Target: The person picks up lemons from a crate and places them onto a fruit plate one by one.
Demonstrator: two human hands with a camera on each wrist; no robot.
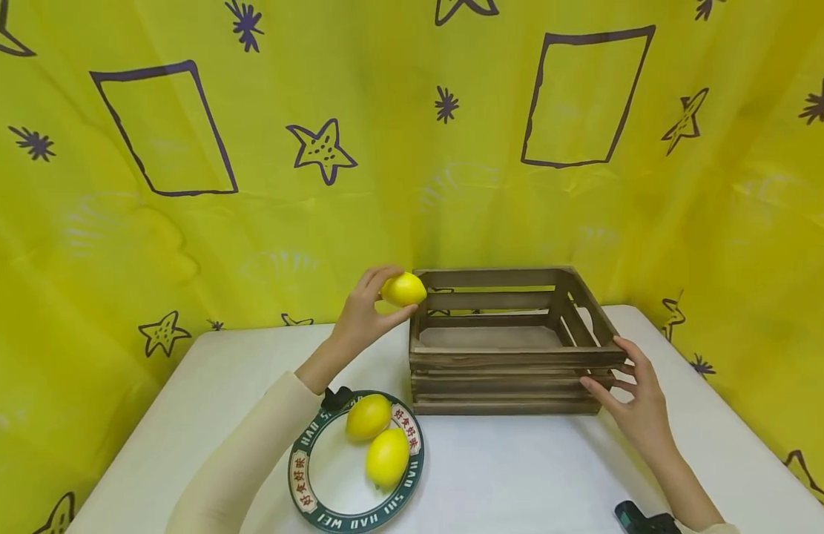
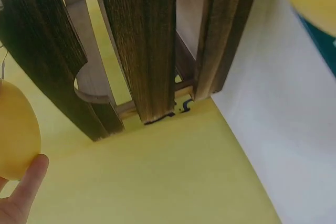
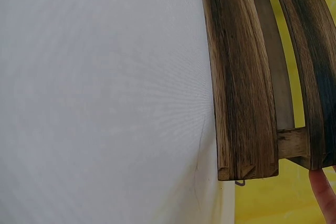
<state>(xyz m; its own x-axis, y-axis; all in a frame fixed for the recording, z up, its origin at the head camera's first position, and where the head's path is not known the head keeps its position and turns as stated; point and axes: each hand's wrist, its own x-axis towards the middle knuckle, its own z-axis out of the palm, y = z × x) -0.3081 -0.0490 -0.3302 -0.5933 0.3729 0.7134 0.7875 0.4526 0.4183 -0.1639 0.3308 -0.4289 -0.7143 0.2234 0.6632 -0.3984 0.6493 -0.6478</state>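
Observation:
My left hand pinches a yellow lemon between thumb and fingers, up beside the left end of a dark brown slatted wooden crate. In the left wrist view, the held lemon shows at the left edge, apart from the crate's slats. At the crate's front right corner my right hand grips the wood, thumb on the front and fingers at the side. A fingertip touches a slat end in the right wrist view. The visible crate floor holds nothing.
A round plate with a green lettered rim sits at the front left, under the left forearm. On it lie two lemons, one behind and one in front. A yellow patterned curtain hangs behind the white table.

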